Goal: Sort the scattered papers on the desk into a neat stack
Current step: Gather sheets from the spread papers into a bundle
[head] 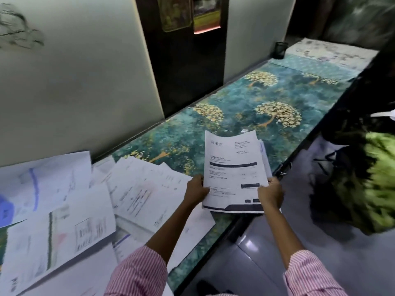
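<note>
A small stack of printed papers (233, 167) is held above the desk's near edge; its top sheet carries dark header bars and text. My left hand (195, 190) grips the stack's lower left edge and my right hand (270, 194) grips its lower right corner. Other sheets peek out behind the top one on the right. Several scattered papers (85, 201) lie overlapping on the left part of the desk (245, 99), which has a teal cover with golden trees.
A pale wall panel and a dark panel rise behind the desk. A black mesh pen cup (280, 50) stands at the far end. To the right, past the desk's edge, is grey floor and a dark and green bundle (367, 174).
</note>
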